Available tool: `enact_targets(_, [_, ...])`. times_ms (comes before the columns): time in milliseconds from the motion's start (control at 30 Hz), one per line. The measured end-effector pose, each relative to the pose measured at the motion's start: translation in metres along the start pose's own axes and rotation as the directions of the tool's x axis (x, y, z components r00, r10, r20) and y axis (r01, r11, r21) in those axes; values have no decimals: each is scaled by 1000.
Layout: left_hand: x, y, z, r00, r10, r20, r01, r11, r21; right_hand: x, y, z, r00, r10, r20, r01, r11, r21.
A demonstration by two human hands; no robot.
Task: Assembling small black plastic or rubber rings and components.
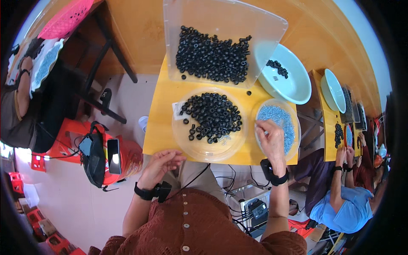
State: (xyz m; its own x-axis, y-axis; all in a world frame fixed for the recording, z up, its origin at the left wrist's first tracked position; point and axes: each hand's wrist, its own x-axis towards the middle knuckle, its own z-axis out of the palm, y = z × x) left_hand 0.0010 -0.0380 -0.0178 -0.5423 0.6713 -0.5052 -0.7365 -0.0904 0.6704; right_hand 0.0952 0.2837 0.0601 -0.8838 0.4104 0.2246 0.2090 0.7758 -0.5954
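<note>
Many blk rings point(216, 112) in rnd clear tray point(191, 148); L hand point(161, 165) loosely open, near-left of tray; R hand point(272, 138) curled, contents unclear, over tiny blue pcs point(284, 118) right of tray.

Worn on head, left of paired fisheyes. Looking steeply down and forward from near over buttoned brown top point(212, 231), left hand point(162, 165), right hand point(272, 135) and yellow table point(161, 131). Reaching wide to floor point(102, 208) at left, neighbouring table point(328, 138) at right. Bending straight edges toward dark rim.
</note>
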Motion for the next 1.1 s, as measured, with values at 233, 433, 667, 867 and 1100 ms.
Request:
enact_targets(233, [-4, -5, -5, 1000, 7, 18, -7, 999, -33, -32, -34, 54, 985, 13, 173, -21, 999, 45])
enact_targets(433, [-2, -6, -7, 999, 14, 37, -13, 999, -32, -41, -50, 74, 936, -174, 307, 135, 981, 142])
enact_targets(667, [-2, -6, -8, 996, 25, 84, -19, 997, -71, -13, -47, 66, 647, -452, 614, 531, 845, 62])
enact_targets(867, [-3, -6, -8, 997, 27, 73, -22, 997, -75, -5, -41, 72, 489, -594, 639, 738, 672, 61])
enact_targets(1100, [-2, -7, -10, 996, 23, 81, -17, 997, -74, -5, -42, 72, 486, -626, 609, 724, 679, 121])
